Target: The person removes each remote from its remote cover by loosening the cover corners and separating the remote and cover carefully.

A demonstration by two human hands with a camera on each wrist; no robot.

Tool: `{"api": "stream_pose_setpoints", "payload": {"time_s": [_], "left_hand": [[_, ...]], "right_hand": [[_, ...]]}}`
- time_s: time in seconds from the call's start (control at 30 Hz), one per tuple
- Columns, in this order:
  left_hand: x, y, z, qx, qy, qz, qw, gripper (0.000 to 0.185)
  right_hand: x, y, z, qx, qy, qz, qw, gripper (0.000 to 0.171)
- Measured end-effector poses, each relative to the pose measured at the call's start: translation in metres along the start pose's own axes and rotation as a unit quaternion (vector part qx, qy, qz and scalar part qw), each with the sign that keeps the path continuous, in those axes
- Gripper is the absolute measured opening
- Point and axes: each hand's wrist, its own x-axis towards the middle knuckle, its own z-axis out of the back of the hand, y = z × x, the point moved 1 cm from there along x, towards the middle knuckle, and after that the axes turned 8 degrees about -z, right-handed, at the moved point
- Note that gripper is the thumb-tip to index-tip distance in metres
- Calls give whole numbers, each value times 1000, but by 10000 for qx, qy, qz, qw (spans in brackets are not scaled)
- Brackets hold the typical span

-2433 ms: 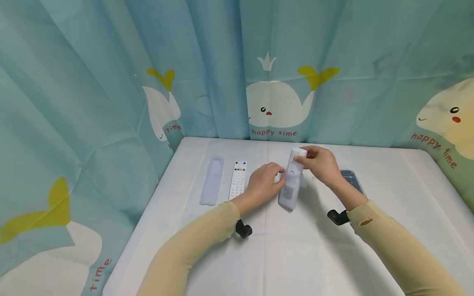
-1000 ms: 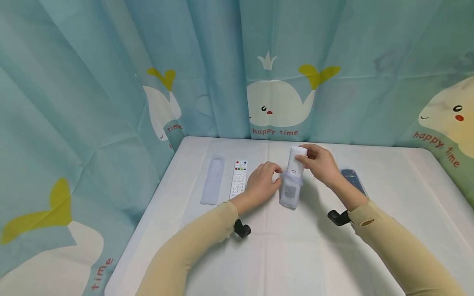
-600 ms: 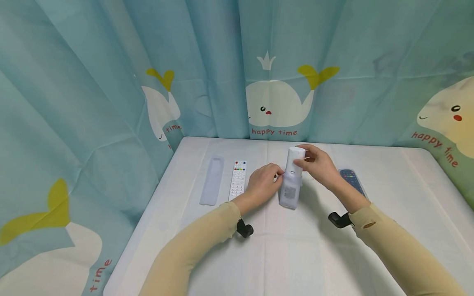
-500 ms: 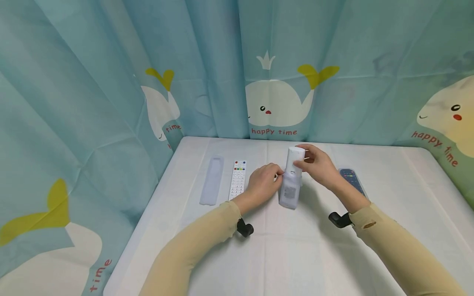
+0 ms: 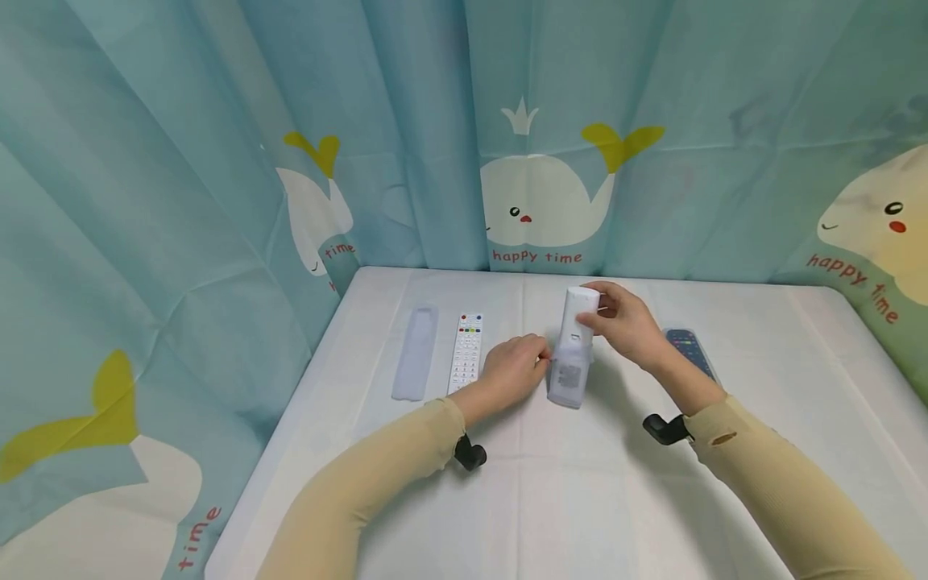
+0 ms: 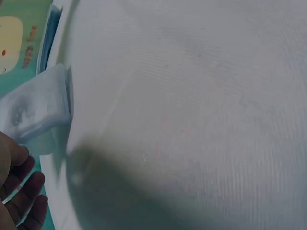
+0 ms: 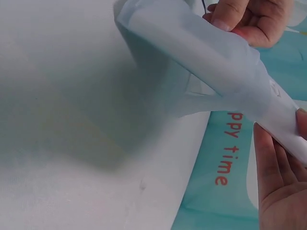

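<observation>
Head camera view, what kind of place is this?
Probably a curtained-off recording booth: whale-print curtains reading "happy time" enclose a white-covered table laid out with remote controls.

- Near side of the fingers: bare worktop (image 5: 580, 499) runs wide toward the person, room for either hand to drop back.
- Left of the left hand (image 5: 511, 372): a white remote (image 5: 467, 353) lies just beside it, then a clear sleeve (image 5: 416, 353) further out, blocking a flat sweep.
- Right of the right hand (image 5: 627, 324): a dark remote (image 5: 689, 350) lies close by the wrist.
- Between the hands: the half-sleeved remote (image 5: 573, 346) stands tilted, filling the gap.
- Beyond the fingers: a narrow strip, then the whale curtain (image 5: 536, 161).
</observation>
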Motion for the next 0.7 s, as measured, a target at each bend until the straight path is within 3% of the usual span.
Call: {"api": "stream_pose_setpoints", "payload": {"time_s": [0.1,0.2,0.27,0.37,0.43,0.57,0.7], "left_hand": [[0,1,-2,-332,95,207,9992,5],[2,2,-2,-1038,61,572,9929,7],[4,3,-2,-1634,46,856,9828,10],[6,4,-1,-2597,122,1215,9579,19],[7,4,-1,-3309,248,1463,9319,27],[8,-1,3,-4533,400,1981,8681,37],[9,-6,9,-5566,355,2297,7976,38]], "right_hand": [[0,-1,0,69,-20,-18,10000,57],[0,-1,1,120,-64,-5,9999,57],[0,0,2,165,-93,3,9998,59],[-2,4,7,316,-154,5,9994,60],[-3,8,10,489,-203,-17,9986,61],[-4,16,17,801,-266,-145,9963,63],[-3,21,20,1086,-248,-334,9932,67]]}}
